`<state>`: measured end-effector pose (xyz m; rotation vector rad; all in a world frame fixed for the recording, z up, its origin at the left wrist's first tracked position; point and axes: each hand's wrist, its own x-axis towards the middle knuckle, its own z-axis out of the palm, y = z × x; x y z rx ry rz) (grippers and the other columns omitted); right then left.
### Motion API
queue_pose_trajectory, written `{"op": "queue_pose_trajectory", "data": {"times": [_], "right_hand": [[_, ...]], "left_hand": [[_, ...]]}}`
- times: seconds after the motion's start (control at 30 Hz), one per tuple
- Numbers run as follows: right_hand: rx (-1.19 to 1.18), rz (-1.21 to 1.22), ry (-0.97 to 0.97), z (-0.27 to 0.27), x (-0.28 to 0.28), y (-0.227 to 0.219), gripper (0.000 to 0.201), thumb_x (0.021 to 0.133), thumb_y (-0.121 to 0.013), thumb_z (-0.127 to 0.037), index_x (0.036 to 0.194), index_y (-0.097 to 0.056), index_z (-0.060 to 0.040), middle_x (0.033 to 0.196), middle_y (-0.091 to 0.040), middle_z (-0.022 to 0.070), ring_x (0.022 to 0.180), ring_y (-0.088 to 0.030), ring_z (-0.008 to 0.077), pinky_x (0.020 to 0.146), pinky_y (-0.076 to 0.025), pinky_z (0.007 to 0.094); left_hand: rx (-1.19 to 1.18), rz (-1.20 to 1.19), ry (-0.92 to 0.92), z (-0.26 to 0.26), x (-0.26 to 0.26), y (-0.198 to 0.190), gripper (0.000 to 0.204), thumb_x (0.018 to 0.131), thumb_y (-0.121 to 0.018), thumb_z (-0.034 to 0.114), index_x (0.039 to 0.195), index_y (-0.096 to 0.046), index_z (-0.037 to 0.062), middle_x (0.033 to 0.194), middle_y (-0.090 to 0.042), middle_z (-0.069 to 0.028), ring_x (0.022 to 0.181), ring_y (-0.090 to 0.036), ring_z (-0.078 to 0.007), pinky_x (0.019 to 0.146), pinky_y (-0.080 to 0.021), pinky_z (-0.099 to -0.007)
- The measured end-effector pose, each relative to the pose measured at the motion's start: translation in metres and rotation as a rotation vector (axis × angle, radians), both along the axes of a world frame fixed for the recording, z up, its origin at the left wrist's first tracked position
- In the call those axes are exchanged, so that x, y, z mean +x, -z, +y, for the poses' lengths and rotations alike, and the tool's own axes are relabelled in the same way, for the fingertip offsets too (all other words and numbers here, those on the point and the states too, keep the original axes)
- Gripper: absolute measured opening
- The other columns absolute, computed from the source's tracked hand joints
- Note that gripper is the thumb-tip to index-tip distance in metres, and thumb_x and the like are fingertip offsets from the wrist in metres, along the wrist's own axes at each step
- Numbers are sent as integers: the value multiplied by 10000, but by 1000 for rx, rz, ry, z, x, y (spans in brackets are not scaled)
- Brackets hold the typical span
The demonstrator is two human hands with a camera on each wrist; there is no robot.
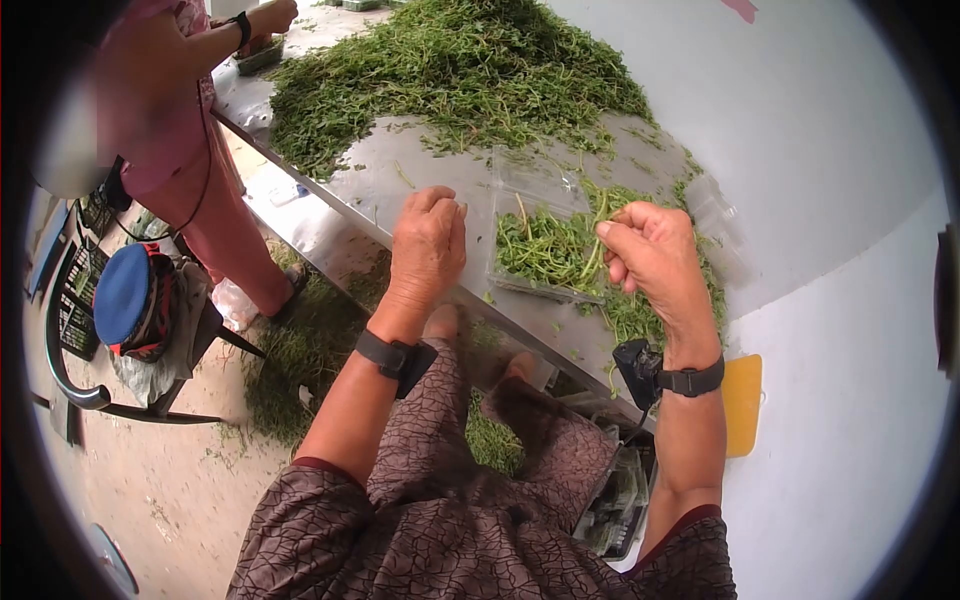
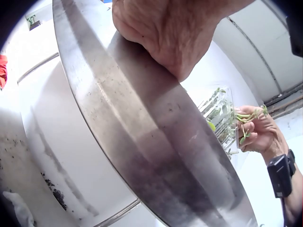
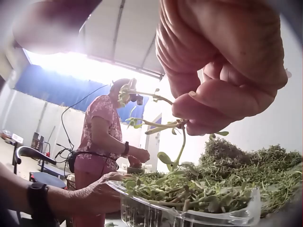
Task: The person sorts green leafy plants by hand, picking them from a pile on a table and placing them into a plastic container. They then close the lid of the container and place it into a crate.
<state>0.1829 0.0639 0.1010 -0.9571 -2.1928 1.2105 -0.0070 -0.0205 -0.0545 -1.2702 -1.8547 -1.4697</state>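
Note:
Between thumb and fingers my right hand [image 1: 650,245] pinches a few leafy green stems [image 3: 165,125], held above a clear plastic box. That box [image 1: 492,262], filled with cut green sprigs [image 1: 545,248], stands open at the table's near edge. My left hand [image 1: 430,240] is by the metal table edge, left of the box, with loosely bent fingers and nothing showing in them. In the left wrist view the left hand [image 2: 165,38] hides its own fingertips, and the right hand [image 2: 260,130] appears beyond the box with stems poking out.
A large heap of greens [image 1: 460,70] covers the far part of the metal table [image 1: 385,165]. More clear plastic lids or boxes [image 1: 715,220] stand by the wall. Another person [image 1: 170,130] works at the left, near a chair [image 1: 80,395] holding a blue cushion-like item [image 1: 125,298].

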Motion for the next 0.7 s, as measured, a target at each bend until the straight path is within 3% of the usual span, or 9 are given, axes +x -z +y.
{"op": "queue_pose_trajectory", "data": {"times": [0.13,0.2,0.3,0.7], "right_hand": [[-31,-11,-7,2,-24,5,162,853,-624,-132,799,-621,21,636,-600,41,489,-568,56,399,-411,160],[-62,74,-11,6,-31,12,147,850,-586,-89,799,-604,48,665,-612,72,553,-632,117,415,-475,220],[-159,202,10,11,-35,22,147,849,-578,-77,846,-591,69,728,-627,102,601,-658,153,460,-516,236],[-23,345,-59,-4,-42,36,162,871,-550,-36,959,-585,95,785,-688,183,692,-685,164,604,-553,262]], "left_hand": [[38,-14,20,1,1,-1,41,825,-614,19,811,-598,-16,969,-629,-159,892,-593,-357,770,-501,-411],[64,-19,21,1,2,-1,54,809,-617,12,786,-580,-19,952,-621,-170,877,-584,-370,755,-495,-424],[70,-16,27,1,2,-1,55,808,-622,14,792,-579,-18,960,-620,-163,873,-586,-367,751,-498,-423],[-10,-59,19,-3,4,-4,54,847,-600,31,840,-611,-22,990,-637,-157,918,-609,-347,789,-510,-401]]}}
